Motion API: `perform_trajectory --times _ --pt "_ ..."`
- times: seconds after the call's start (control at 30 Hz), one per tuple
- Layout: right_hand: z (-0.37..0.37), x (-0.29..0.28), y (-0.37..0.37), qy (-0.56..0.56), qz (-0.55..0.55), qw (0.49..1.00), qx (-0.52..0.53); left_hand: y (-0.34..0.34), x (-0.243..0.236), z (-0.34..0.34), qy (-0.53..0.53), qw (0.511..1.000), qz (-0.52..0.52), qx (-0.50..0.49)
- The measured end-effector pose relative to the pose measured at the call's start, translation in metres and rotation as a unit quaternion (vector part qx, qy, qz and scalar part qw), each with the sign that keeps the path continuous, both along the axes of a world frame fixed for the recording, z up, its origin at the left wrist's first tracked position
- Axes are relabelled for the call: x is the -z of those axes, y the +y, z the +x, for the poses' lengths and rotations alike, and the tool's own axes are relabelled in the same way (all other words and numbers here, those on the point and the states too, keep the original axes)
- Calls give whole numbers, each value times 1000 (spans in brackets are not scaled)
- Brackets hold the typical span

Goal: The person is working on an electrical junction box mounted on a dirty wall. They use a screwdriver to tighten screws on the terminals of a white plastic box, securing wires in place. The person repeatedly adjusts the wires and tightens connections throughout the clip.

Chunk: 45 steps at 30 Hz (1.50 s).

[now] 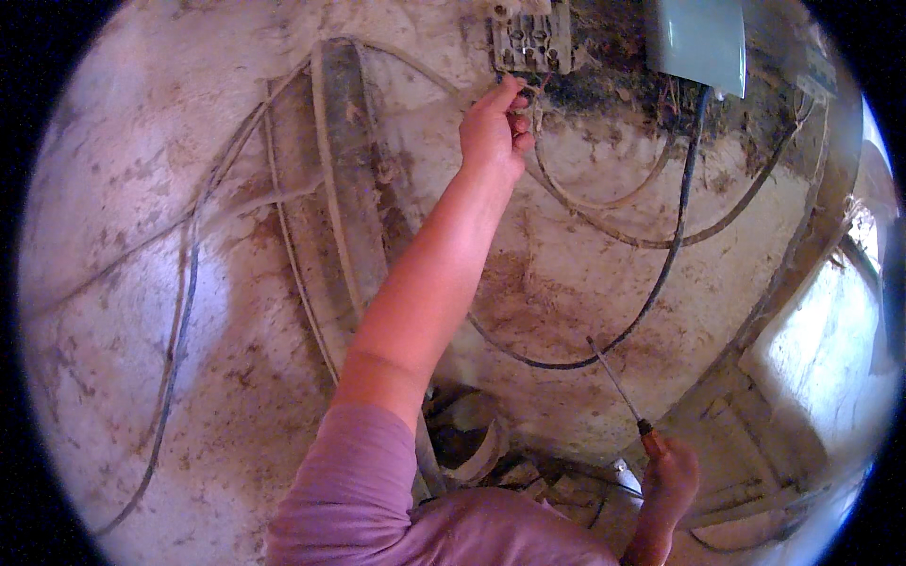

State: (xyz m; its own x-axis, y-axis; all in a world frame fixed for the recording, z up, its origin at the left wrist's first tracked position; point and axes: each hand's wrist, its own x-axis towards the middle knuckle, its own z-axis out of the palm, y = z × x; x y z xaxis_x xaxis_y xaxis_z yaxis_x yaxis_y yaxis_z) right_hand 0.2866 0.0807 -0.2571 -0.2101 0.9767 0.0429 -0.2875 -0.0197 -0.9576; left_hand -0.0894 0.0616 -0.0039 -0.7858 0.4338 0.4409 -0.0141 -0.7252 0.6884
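Note:
My left hand (493,132) reaches high up the wall, its fingers pinched on a thin wire (530,91) just below a terminal block (530,42). The block is pale and dirty, with rows of metal contacts and screws. Part of the wire is hidden behind the fingers. Lower and to the right, my right hand (672,479) is wrapped round the handle of a screwdriver (618,385). Its long shaft points up and to the left, well apart from the terminal block.
A light grey box (698,45) hangs right of the block. From it a black cable (687,179) loops down across the stained wall. More cables (193,245) run down the left side beside an upright post (344,160). Debris (528,472) lies below.

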Motion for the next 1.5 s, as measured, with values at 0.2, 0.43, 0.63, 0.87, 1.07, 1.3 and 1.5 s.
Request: perform_trajectory --times 0.2,0.43,0.63,0.87,1.07,1.3,1.5 --pt "9 10 7 -83 17 995 -48 3 -2 0 -23 999 25 -2" --pt "-7 -9 -2 -22 -26 999 8 5 -3 -15 0 1000 -6 25" --pt "-9 -5 2 -16 -23 999 -14 8 -2 -21 193 942 -103 -255" --pt "-8 -1 3 13 -69 996 -48 3 -14 -5 283 879 -123 -363" --pt "-10 -1 4 4 -71 996 -53 2 -14 -17 250 905 -136 -316" --pt "-8 1 6 -5 -83 995 -49 -3 -19 -10 217 917 -161 -294" --pt "-7 -1 4 -12 -77 996 -33 -1 -20 -22 236 914 -148 -295"
